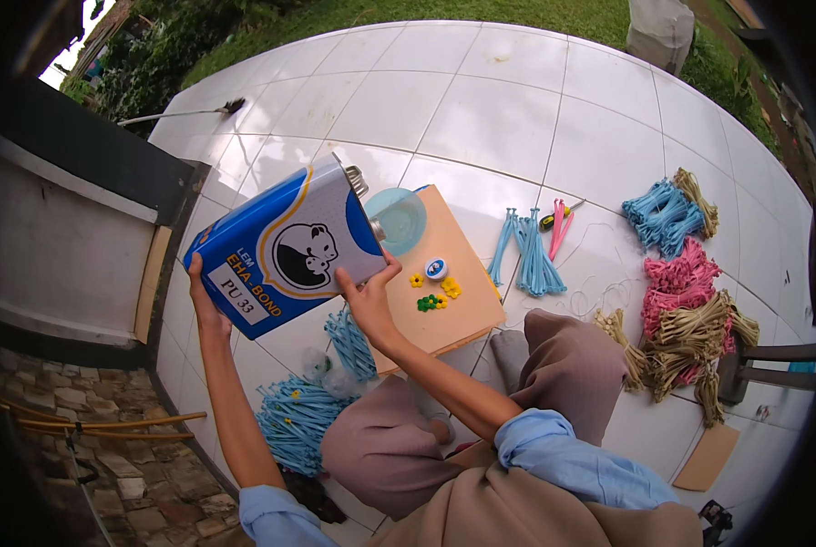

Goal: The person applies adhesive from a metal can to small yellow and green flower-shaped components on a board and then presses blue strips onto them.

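Can (244, 251), clasped wide, left grip (209, 308), right grip (371, 307)

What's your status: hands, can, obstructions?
Left hand, right hand holding blue can. Can tilted, neck toward pale-blue bowl. Flower pieces on tan board nearby; nothing seen blocking neck.

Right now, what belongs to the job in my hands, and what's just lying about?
Likely part of the job:
blue and white rectangular metal can, tilted between left hand and right hand
translucent blue round bowl, near the can
flat peach rectangular board
small yellow and green flower-shaped pieces

Probably just lying about:
long-handled broom
slender brown poles
flat brown rectangular sheet
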Motion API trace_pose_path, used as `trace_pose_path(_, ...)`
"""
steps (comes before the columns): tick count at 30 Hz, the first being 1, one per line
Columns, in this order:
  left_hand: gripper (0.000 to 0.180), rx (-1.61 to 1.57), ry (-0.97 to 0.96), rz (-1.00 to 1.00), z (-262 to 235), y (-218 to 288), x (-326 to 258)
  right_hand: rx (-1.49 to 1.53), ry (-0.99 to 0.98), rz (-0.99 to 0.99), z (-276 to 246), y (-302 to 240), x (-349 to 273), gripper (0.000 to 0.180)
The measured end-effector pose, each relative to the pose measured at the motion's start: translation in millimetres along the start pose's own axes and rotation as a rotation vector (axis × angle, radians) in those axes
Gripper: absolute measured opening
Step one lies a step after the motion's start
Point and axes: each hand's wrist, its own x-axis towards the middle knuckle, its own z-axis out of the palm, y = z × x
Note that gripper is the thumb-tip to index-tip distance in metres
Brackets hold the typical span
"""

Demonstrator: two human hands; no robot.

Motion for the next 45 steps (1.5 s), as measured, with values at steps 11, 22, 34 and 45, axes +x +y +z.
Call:
trace_pose_path(11, 0.091, 0.045, -0.003, -0.008, 3, 1, -1, 0.041, -0.001, 0.020, 1, 7, 3, 0.070)
trace_pose_path(22, 0.085, -0.056, -0.005, -0.045, 2, -13, 3, -0.042, -0.019, 0.048, -6, 4, 6, 0.069)
trace_pose_path(34, 0.079, -0.118, 0.037, -0.056, -5, -37, -7, -0.078, -0.045, -0.028, -9, 8, 4, 0.066)
trace_pose_path(45, 0.070, -0.664, 0.193, -0.135, -4, -125, -44, -0.651, -0.181, -0.153, -1, -40, -6, 0.071)
